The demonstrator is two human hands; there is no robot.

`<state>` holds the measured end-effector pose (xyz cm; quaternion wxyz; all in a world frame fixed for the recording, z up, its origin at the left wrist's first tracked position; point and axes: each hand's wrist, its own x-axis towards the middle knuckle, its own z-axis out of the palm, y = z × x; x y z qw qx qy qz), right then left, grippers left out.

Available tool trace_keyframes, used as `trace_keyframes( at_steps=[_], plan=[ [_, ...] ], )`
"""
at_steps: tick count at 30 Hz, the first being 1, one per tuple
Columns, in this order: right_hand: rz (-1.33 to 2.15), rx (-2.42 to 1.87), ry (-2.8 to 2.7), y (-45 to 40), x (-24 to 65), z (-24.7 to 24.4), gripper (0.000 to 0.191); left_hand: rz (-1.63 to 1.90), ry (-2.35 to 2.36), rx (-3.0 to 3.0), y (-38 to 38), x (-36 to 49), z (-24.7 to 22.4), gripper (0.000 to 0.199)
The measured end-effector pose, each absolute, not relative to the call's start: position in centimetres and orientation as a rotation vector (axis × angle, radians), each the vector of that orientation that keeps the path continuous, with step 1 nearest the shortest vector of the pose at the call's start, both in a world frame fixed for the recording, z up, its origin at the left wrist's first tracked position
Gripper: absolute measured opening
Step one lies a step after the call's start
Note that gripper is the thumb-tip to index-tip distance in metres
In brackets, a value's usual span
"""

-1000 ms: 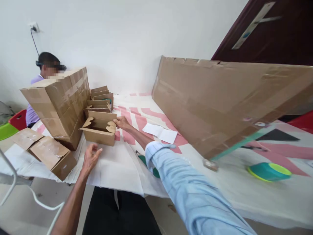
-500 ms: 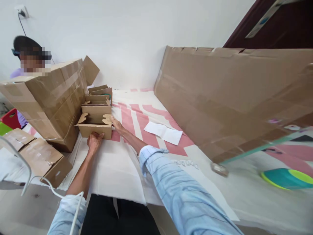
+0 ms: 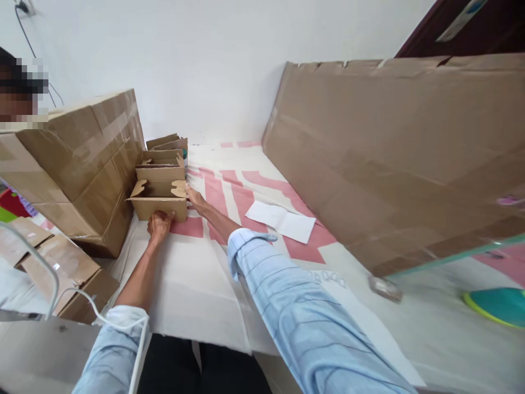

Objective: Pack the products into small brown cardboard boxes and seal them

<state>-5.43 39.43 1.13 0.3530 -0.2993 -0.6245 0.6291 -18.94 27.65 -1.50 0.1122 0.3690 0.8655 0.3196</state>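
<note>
An open cardboard box [image 3: 159, 208] stands nearest me in a row beside a tall stack of taped cartons. Against its front face rests my left hand [image 3: 159, 223], its fingers bent at the box's lower part. My right hand [image 3: 194, 196] touches the right side of the same box, its fingers partly hidden by the side. Directly behind is another open box [image 3: 162, 158], with more cardboard flaps farther back. Whether the near box has anything inside cannot be seen.
Taped cartons [image 3: 88, 169] rise at the left, with smaller closed boxes [image 3: 65, 262] in front. White paper [image 3: 281, 220] lies on the covered table [image 3: 197, 295]. A large cardboard panel [image 3: 389, 158] stands at the right, near a teal object [image 3: 498, 306]. A person's head shows far left.
The near box has moved slightly away from me, up against the box behind it, with both hands still on it. The camera view has turned slightly.
</note>
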Motion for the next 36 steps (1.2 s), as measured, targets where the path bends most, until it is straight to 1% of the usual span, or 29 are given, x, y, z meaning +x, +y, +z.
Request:
trace_keyframes(
  at_steps=[10, 14, 16, 18, 21, 23, 25, 26, 28, 31, 33, 36],
  plan=[
    [1.624, -0.818, -1.698, 41.4, -4.7, 1.6, 0.084, 0.924, 2.523, 1.105, 30.8, -19.5, -1.3, 0.042],
    [1.545, -0.858, -1.759, 41.9, -3.2, 1.5, 0.080, 0.914, 2.517, 1.102, 31.7, -19.4, -0.5, 0.042],
    [1.487, -0.846, -1.773, 42.2, -1.9, 2.3, 0.077, 0.911, 2.504, 1.115, 31.8, -19.3, 0.0, 0.042],
    [1.375, -0.836, -1.756, 42.0, 0.0, 4.0, 0.076, 0.910, 2.479, 1.145, 31.6, -18.9, 0.5, 0.043],
    [1.078, -0.765, -1.710, 39.2, 4.2, 7.7, 0.073, 0.911, 2.399, 1.238, 30.3, -18.0, 1.2, 0.042],
    [0.844, -0.681, -1.696, 35.0, 7.7, 9.7, 0.064, 0.917, 2.308, 1.337, 28.8, -17.1, 1.5, 0.038],
    [0.617, -0.673, -1.691, 30.0, 11.3, 10.4, 0.050, 0.932, 2.190, 1.455, 26.5, -15.7, 1.6, 0.034],
    [0.512, -0.693, -1.699, 27.5, 13.0, 9.9, 0.045, 0.943, 2.126, 1.515, 25.1, -14.9, 1.7, 0.032],
    [0.337, -0.759, -1.767, 23.4, 15.7, 7.5, 0.039, 0.970, 2.011, 1.620, 22.0, -13.2, 1.6, 0.030],
    [0.185, -0.969, -1.947, 19.9, 18.0, 1.0, 0.040, 1.013, 1.894, 1.728, 16.8, -10.9, 1.5, 0.030],
    [0.164, -1.147, -2.063, 18.8, 18.8, -3.8, 0.042, 1.036, 1.851, 1.774, 13.3, -9.7, 1.3, 0.030],
    [0.120, -1.317, -2.130, 17.8, 19.5, -9.8, 0.037, 1.074, 1.855, 1.808, 8.7, -9.0, 0.9, 0.029]
  ],
)
